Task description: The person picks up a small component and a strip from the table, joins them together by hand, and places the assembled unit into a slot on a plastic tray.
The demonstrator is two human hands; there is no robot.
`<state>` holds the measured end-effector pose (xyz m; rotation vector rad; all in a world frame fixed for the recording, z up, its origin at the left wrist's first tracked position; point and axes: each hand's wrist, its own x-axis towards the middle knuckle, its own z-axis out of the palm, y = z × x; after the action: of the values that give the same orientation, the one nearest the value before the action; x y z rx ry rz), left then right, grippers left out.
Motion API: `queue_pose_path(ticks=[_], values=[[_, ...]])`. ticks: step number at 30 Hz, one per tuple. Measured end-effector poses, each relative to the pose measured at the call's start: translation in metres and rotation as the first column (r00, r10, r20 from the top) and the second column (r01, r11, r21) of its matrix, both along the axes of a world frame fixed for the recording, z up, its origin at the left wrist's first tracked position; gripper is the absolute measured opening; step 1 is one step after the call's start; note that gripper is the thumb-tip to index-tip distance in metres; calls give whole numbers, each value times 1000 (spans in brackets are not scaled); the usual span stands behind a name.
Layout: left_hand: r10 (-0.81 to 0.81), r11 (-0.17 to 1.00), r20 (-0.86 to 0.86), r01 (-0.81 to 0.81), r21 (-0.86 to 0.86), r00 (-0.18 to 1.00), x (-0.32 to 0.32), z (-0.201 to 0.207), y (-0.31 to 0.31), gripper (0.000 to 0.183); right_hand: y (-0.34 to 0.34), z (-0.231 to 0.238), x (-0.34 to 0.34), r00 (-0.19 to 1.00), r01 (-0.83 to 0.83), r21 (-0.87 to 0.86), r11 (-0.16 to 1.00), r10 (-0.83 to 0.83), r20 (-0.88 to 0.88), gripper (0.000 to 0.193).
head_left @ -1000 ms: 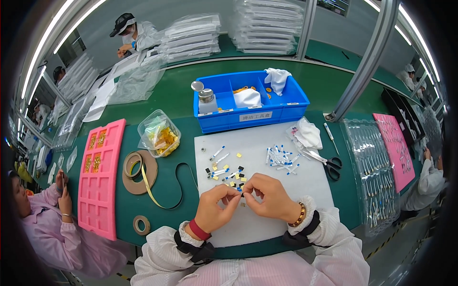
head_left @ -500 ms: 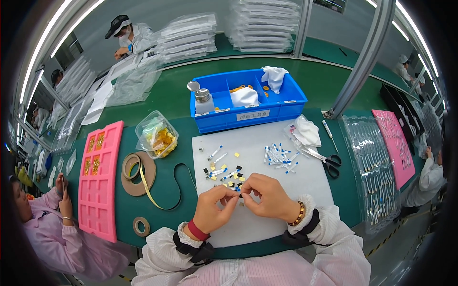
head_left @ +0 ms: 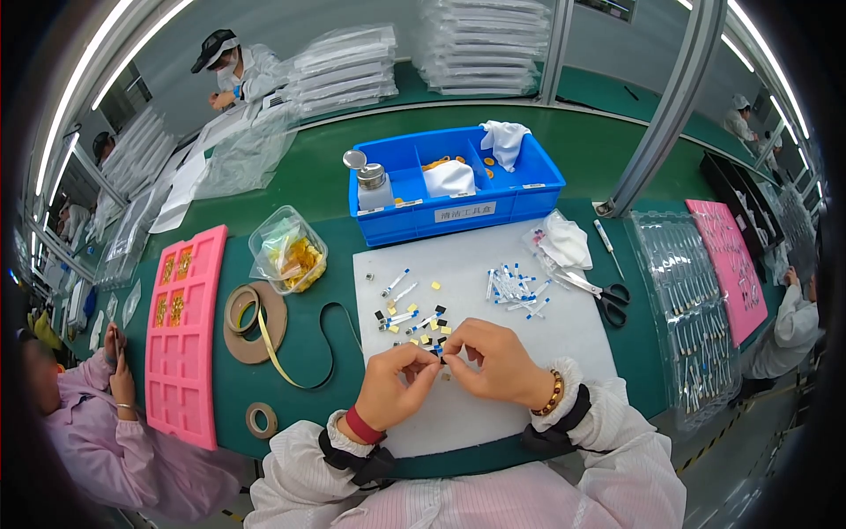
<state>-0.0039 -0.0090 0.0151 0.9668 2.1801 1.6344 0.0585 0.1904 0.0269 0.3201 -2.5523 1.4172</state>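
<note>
Mat point(head_left: 555, 353) (clock centre): plain white
Bench point(head_left: 322, 406): green
Bin point(head_left: 397, 231), 12 o'clock: blue
Strips point(head_left: 502, 286), 1 o'clock: white, blue ends
Squares point(head_left: 425, 339), 10 o'clock: yellow, black
Mould tray point(head_left: 187, 339), 9 o'clock: pink
Scissors point(head_left: 605, 297), 2 o'clock: black handles
Wristband point(head_left: 363, 427), 8 o'clock: dark red
Bracelet point(head_left: 554, 397), 4 o'clock: brown, amber
Sleeves point(head_left: 295, 458): white, faint stripes

white striped sleeves point(head_left: 295, 463) with gathered cuffs point(head_left: 571, 383), black straps point(head_left: 374, 465), red left wristband point(head_left: 363, 427), brown beaded right bracelet point(head_left: 553, 395).

Parts point(head_left: 404, 318) lay on the mat point(head_left: 467, 428) before the box point(head_left: 397, 229); scissors point(head_left: 613, 302) crossed its right edge; tape point(head_left: 264, 348) lay between mat and left-hand tray point(head_left: 181, 388).
</note>
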Motion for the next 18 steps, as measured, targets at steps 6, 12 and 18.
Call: queue_pose_path(ticks=[6, 12, 18], values=[[68, 997, 62, -71, 44, 996, 0, -3, 1, 6, -2, -3, 1, 939, 136, 143, 980, -82, -334, 14], [73, 996, -6, -73, 45, 997, 1, 1, 3, 5, -4, -5, 1, 949, 113, 167, 979, -57, -310, 13], [61, 998, -86, -60, 17, 994, 3, 0, 2, 4, -5, -6, 0, 952, 74, 152, 986, -24, -304, 11]])
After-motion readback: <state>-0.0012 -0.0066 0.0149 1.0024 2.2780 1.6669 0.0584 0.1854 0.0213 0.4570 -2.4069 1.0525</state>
